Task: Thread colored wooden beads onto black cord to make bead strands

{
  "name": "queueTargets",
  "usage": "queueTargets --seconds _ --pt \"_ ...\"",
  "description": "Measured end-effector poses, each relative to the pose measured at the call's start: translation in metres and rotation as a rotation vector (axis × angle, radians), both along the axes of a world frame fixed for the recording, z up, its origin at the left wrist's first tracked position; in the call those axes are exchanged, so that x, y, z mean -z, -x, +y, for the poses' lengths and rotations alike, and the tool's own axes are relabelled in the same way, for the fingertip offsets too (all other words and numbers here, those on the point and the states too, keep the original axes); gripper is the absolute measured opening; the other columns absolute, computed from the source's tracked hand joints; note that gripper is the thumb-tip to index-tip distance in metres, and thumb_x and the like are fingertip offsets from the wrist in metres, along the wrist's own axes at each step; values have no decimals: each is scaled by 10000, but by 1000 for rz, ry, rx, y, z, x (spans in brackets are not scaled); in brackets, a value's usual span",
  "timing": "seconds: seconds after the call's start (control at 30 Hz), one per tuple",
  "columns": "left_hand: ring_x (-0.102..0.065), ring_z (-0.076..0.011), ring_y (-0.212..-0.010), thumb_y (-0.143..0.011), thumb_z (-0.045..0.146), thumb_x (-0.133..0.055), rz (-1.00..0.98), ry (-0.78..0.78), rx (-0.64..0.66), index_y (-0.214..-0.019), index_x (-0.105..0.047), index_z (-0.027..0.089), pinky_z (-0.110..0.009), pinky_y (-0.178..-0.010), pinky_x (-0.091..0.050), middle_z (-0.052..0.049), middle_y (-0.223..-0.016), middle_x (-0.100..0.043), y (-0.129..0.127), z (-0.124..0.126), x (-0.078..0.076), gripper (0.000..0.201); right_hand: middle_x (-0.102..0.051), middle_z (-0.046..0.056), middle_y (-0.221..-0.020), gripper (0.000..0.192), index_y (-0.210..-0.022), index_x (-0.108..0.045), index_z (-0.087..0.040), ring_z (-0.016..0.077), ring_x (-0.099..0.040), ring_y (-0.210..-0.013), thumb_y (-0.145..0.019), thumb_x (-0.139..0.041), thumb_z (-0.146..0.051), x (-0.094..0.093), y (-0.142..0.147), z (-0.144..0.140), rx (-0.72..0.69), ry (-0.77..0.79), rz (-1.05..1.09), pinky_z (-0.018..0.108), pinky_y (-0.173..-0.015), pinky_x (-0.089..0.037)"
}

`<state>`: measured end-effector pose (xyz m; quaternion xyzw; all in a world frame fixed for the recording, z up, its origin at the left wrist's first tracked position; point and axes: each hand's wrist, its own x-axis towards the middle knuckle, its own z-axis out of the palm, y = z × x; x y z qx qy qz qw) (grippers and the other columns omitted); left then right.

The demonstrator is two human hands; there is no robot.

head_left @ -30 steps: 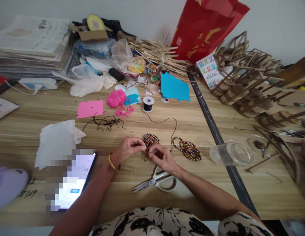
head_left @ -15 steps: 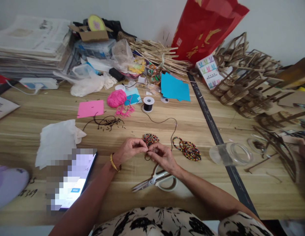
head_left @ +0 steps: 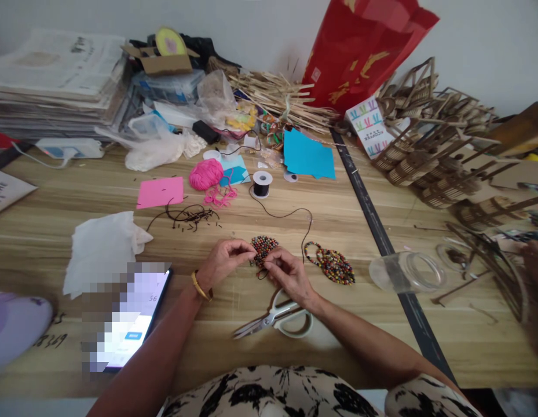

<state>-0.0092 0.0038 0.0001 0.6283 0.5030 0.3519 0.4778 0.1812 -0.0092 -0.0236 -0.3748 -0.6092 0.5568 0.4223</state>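
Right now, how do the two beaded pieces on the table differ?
The round beaded piece is pinched at its near edge by the left hand and right hand; the oval beaded piece lies untouched to the right. The round one looks smaller and compact; the oval one is longer, with an open bead loop at its left end. Both are multicoloured beadwork.

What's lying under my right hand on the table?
The white-handled scissors lie partly under the right hand and wrist; their blades stick out left. The upper handle loop is covered. Both hands pinch cord at the small beaded piece.
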Motion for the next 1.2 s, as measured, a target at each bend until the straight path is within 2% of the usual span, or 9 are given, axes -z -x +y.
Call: queueTargets --seconds 0.13,0.23,0.4,0.67,1.2 --pt "-596 -150 -714 -756 186 -598 201 -134 -29 -749 -671 133 -257 -685 -452 -42 -745 -673 2 0 -2 90 -457 -33 -603 186 -797 -558 -155 51 -412 -450 -816 -589 -338 -1 2 0 -4 58 26 173 -400 -331" --pt "-582 -156 -731 -760 138 -590 373 -235 4 -747 -671 141 -272 -705 -449 -49 -756 -655 4 1 0 83 -450 -48 -561 193 -810 -545 -152 50 -400 -434 -803 -603 -336 -3 3 -1 -4 100 56 171 -398 -318" --pt "-573 -168 -789 -771 110 -570 514 -269 88 -779 -673 150 -282 -746 -444 -56 -804 -647 5 0 4 110 -458 -45 -571 195 -808 -541 -150 48 -397 -436 -800 -604 -334 -5 3 0 -8 109 65 171 -402 -315" --pt "-555 -177 -804 -783 149 -565 621 -256 113 -776 -673 159 -295 -770 -421 -49 -793 -627 5 0 4 109 -451 -40 -594 210 -797 -538 -155 51 -395 -457 -802 -596 -356 -4 2 -1 -10 97 38 174 -414 -313" --pt "-560 -187 -810 -789 160 -564 627 -247 124 -791 -680 160 -292 -753 -412 -56 -802 -626 1 -3 0 116 -447 -38 -585 208 -792 -531 -154 58 -380 -468 -821 -575 -355 -4 2 -1 -34 93 13 181 -428 -296"
